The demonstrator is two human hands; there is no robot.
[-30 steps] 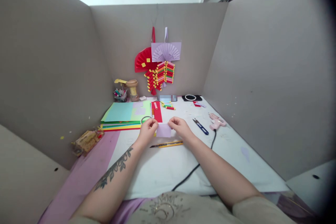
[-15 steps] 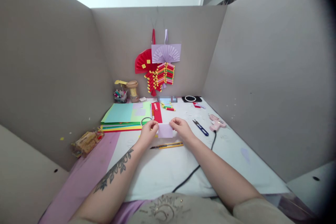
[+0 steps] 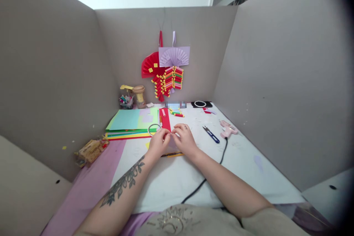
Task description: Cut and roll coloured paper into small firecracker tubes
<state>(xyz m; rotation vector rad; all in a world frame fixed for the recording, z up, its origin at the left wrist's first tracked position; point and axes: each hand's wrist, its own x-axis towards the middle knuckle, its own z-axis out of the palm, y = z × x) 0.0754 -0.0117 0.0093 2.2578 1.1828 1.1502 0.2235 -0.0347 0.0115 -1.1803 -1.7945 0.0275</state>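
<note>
Close together over the middle of the table, my left hand (image 3: 159, 141) and my right hand (image 3: 184, 138) pinch the far edge of a small lilac paper piece (image 3: 172, 146). Their fingertips nearly touch, and the fingers cover most of that edge. Beneath the paper lies a yellow craft knife (image 3: 174, 154), partly hidden by my hands. A roll of tape (image 3: 153, 129) rests just beyond my left hand. Further off are a red paper strip (image 3: 165, 120) and several small coloured paper rolls (image 3: 176, 112).
Stacked coloured sheets (image 3: 128, 120) lie at the left back. On the right are blue thread snips (image 3: 211, 134) and a pink glue gun (image 3: 228, 128), whose black cord (image 3: 195, 190) crosses the table. Paper fans (image 3: 174, 57) hang on the back panel; grey panels enclose the sides.
My hands have come together from the paper's two corners to its middle. The lilac paper, seen flat between them before, is now mostly covered by my hands.
</note>
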